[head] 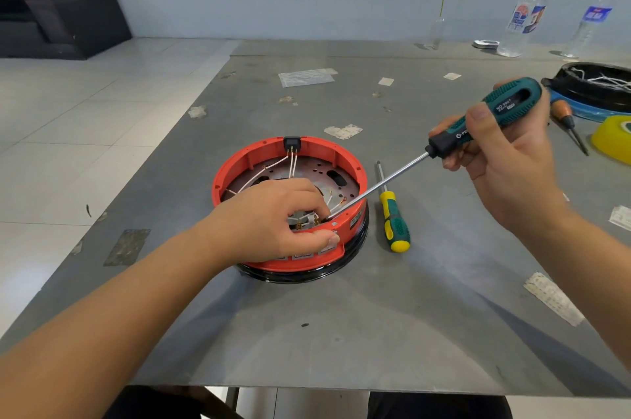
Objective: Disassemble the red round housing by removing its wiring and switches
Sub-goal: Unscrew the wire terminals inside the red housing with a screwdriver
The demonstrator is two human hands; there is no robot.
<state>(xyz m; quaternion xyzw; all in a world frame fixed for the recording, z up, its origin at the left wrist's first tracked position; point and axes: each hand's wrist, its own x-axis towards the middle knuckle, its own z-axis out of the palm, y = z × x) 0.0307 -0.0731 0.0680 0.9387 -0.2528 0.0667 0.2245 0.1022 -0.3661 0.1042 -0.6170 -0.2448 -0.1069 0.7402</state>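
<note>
Housing (pixel 290 203): red round housing, open side up, mid-table toward the near edge, on a black ring.
Left hand (pixel 273 213): fingers curled down inside the housing at the near wall, thumb on the outer rim; pinching something there, cannot tell what.
Right hand (pixel 505 159): fingers wrapped round the green screwdriver (pixel 485 121); shaft angled down, tip at the near-wall terminals.
Progress: early-to-mid, my guess; white wires (pixel 273 167) and far-wall black switch (pixel 292 144) not yet out.
Spare: yellow-green screwdriver (pixel 392 217) lies just right of the housing.
Hidden: tip contact, near-wall switch faces, any screws, all under the left fingers.
</note>
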